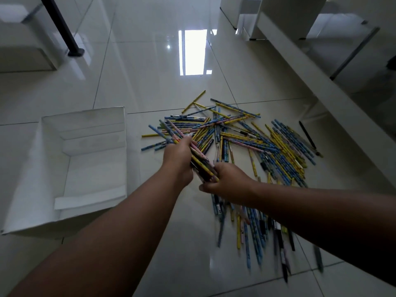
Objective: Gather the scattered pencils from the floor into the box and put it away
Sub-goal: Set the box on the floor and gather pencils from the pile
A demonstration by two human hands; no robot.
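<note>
A heap of yellow, blue and pink pencils [252,138] lies scattered on the glossy tiled floor, with more pencils trailing toward the lower right under my right forearm. My left hand [179,155] is shut around a bundle of pencils [201,163] lifted over the heap. My right hand [227,181] grips the lower end of the same bundle. A white open cardboard box [53,189] stands on the floor to the left of the heap, its inside showing only white flaps.
A white bench or shelf edge [321,86] runs diagonally along the right. A black post with a round foot [75,51] stands at the upper left beside white furniture [23,48]. One dark pen [307,133] lies apart at the heap's right.
</note>
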